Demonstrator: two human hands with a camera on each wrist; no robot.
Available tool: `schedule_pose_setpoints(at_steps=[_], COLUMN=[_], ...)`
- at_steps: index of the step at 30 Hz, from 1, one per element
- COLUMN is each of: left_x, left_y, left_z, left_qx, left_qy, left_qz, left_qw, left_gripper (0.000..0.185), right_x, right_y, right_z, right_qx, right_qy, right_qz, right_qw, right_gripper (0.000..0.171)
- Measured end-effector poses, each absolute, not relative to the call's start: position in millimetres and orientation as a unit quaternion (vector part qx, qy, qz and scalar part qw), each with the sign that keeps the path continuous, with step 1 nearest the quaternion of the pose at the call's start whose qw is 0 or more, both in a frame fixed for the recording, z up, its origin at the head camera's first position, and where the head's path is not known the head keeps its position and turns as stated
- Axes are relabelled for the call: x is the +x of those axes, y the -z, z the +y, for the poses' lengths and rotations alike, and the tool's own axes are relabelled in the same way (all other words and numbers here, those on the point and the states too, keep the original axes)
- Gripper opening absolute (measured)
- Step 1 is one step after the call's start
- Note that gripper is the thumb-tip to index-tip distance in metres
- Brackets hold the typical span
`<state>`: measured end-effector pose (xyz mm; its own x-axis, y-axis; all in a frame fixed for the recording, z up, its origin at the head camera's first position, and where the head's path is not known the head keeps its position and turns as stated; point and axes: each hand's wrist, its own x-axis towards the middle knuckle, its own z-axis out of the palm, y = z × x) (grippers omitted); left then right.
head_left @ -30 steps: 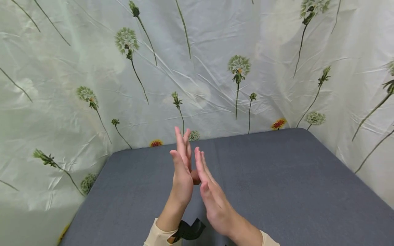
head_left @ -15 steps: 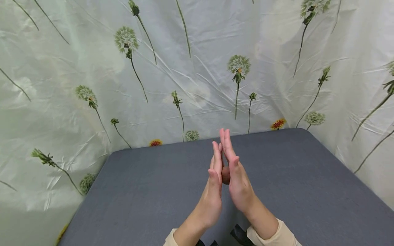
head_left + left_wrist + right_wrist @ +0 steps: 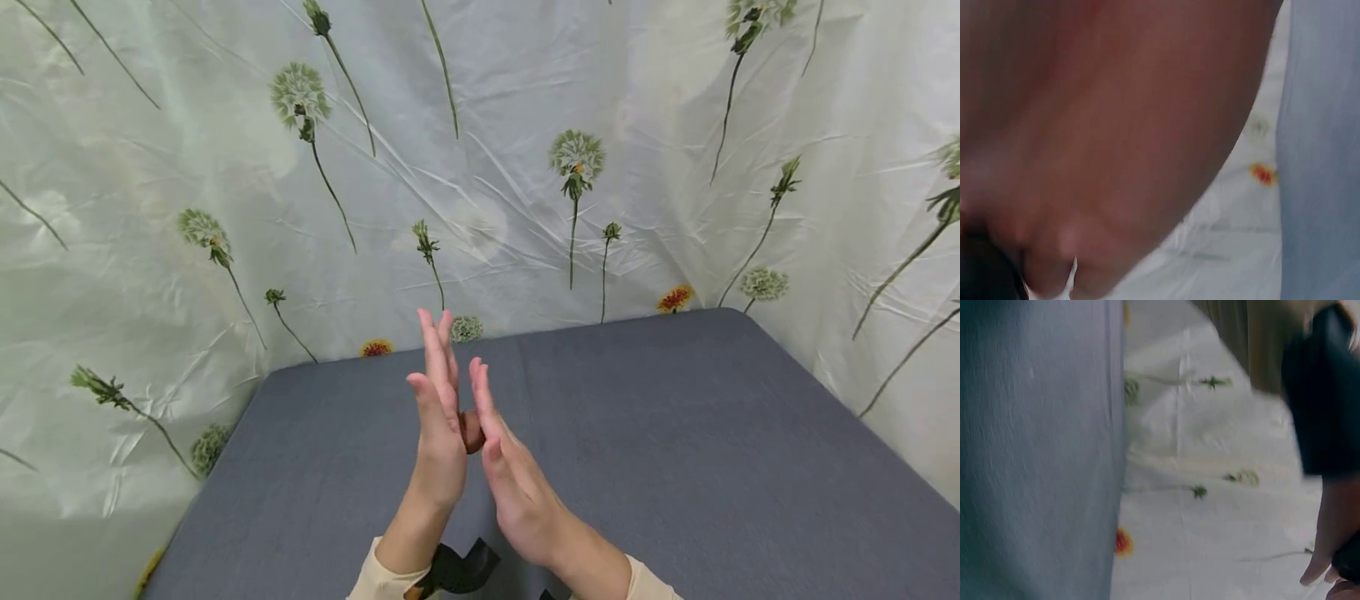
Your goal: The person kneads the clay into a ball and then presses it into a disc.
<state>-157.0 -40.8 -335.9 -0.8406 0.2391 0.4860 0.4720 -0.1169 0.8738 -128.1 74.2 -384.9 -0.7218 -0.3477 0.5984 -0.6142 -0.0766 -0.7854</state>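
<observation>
A small reddish-brown ball (image 3: 472, 432) sits between the two flat palms in the head view, partly covered by both hands. On its left is my left hand (image 3: 441, 442), upright with straight fingers and reaching farther forward than the other. Against the ball's right side lies my right hand (image 3: 521, 496), its fingers straight and slanting toward the left one. Both hands are held up over the grey table. Blurred skin of a hand (image 3: 1122, 137) fills much of the left wrist view. The right wrist view shows only part of a hand (image 3: 1335, 519) at its lower right.
The grey table (image 3: 675, 433) spreads around and beyond the hands. A pale curtain (image 3: 495, 167) printed with dandelions hangs behind it and along both sides. A black strap (image 3: 461, 568) hangs at the left wrist, by a cream sleeve.
The hands swung right with the ball, the right hand then farther forward. Now they are back at the left, with the left hand forward and the right one drawn back.
</observation>
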Motion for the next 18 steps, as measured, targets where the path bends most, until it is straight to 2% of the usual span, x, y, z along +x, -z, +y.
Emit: schedule_pose_setpoints(at_steps=[4, 7, 12, 18], left_x=[-168.6, -172.0, -165.2, -144.8], left_y=[338.8, 345.3, 358.5, 357.9], left_z=[-48.1, -44.4, -27.2, -9.1], left_qx=[-0.247, -0.241, -0.275, -0.342], left_qy=[0.710, 0.713, 0.710, 0.651], left_qz=[-0.655, -0.658, -0.647, -0.677], left_qw=[0.069, 0.036, -0.015, 0.004], left_gripper=[0.075, 0.074, 0.078, 0.073], right_x=[-121.6, -120.9, -130.3, -144.5], right_y=[381.6, 377.1, 370.6, 368.4], right_z=[69.2, 72.0, 85.0, 108.0], right_qx=[0.361, 0.367, 0.364, 0.311], right_qy=[-0.633, -0.613, -0.596, -0.645], right_qz=[-0.674, -0.681, -0.683, -0.666], right_qw=[0.125, 0.161, 0.216, 0.207], right_gripper=[0.057, 0.059, 0.062, 0.065])
